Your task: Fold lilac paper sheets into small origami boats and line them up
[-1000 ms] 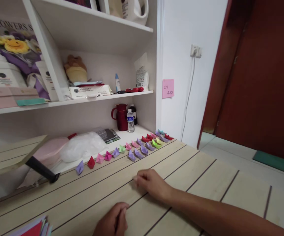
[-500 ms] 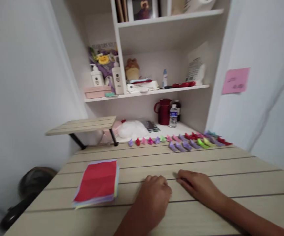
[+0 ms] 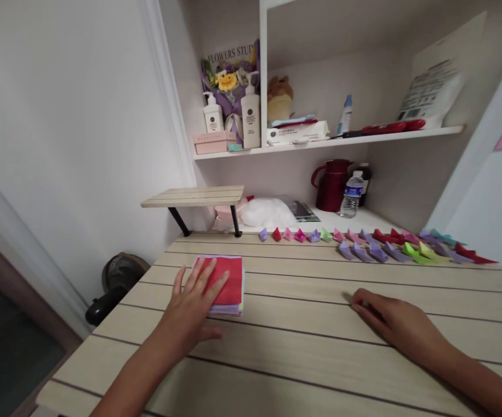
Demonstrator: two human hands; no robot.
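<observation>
My left hand (image 3: pixel 190 310) is spread over a stack of square coloured paper (image 3: pixel 230 286), with its fingertips on or just above the red top sheet. Lilac, yellow and pale blue edges show beneath the red. To the right, my right hand (image 3: pixel 401 321) rests on the slatted tabletop (image 3: pixel 294 347), fingers curled in and thumb close to the forefinger. Nothing shows in that hand. Along the back edge of the table stand several small folded paper boats (image 3: pixel 377 252) in purple, pink, red, green and yellow.
A small raised wooden stand (image 3: pixel 194 197) is at the back left. Behind the table, the white shelf unit holds a dark red jug (image 3: pixel 333 186), a water bottle (image 3: pixel 352 196), pump bottles (image 3: pixel 251 119) and a pink box (image 3: pixel 214 142). A dark round object (image 3: pixel 124 272) sits off the left edge.
My left hand has moved left from the table's middle to the paper stack, and its curled fingers have spread. My right hand stays resting on the table. The view has turned left.
</observation>
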